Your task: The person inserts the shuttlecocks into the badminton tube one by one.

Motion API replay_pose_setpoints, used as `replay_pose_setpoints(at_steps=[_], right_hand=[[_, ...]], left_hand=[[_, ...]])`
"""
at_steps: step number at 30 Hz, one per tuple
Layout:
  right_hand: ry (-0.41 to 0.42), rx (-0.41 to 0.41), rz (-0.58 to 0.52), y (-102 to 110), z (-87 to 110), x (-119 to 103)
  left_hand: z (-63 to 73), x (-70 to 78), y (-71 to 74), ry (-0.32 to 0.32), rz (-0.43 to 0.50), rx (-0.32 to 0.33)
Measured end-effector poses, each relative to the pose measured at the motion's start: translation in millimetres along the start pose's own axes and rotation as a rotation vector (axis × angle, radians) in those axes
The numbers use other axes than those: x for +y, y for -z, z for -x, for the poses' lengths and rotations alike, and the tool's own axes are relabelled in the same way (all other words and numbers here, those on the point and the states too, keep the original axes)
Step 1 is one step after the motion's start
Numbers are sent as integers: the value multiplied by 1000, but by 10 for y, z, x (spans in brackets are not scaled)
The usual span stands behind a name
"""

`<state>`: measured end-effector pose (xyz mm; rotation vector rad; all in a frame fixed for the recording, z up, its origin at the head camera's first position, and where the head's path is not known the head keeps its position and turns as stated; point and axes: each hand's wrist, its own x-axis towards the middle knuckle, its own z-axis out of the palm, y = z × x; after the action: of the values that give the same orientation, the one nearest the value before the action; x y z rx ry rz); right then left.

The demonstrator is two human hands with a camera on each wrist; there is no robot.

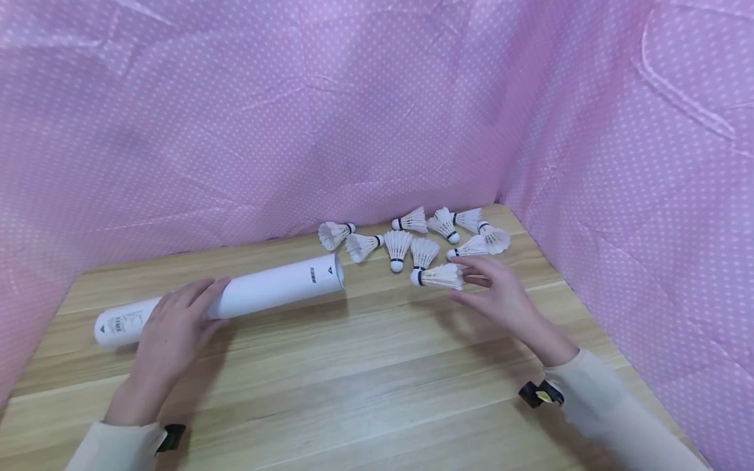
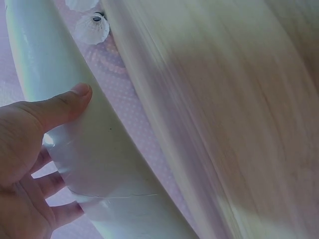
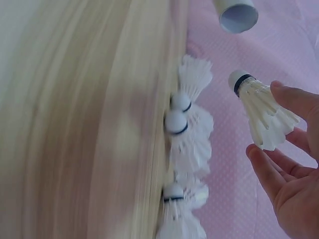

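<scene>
My left hand (image 1: 173, 327) grips a long white shuttlecock tube (image 1: 277, 288) near its left half. The thumb lies along one side of the tube in the left wrist view, the fingers round the other. The tube's open end (image 3: 240, 19) faces right, towards the shuttlecocks. With its thumb and fingers, my right hand (image 1: 501, 294) holds a white feather shuttlecock (image 3: 261, 110) by the skirt's rim, its cork (image 1: 417, 277) pointing left towards the tube. The held shuttlecock is raised off the table in the right wrist view.
Several more shuttlecocks (image 1: 397, 248) lie in a loose group along the back of the wooden table (image 1: 353, 392), some touching. Pink dotted cloth (image 1: 247, 118) hangs behind and at the right of the table.
</scene>
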<state>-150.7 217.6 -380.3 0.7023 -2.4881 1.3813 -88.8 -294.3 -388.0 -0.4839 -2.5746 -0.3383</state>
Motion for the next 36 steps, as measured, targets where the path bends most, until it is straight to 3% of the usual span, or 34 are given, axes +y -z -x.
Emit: replay_pose_setpoints(at_steps=[7, 13, 20, 26, 36], right_hand=[[-68, -39, -158, -296, -127, -130], [-80, -76, -258, -558, -264, -211], [-91, -111, -295, -821, -386, -323], [-105, -112, -382, -956, -436, -404], [-106, -154, -406, -1056, -462, -478]], left_hand=[[-10, 37, -25, -22, 7, 16], [1, 71, -31, -17, 13, 18], [0, 108, -37, -19, 14, 19], [-7, 130, -33, -20, 12, 18], [-21, 169, -44, -33, 18, 24]])
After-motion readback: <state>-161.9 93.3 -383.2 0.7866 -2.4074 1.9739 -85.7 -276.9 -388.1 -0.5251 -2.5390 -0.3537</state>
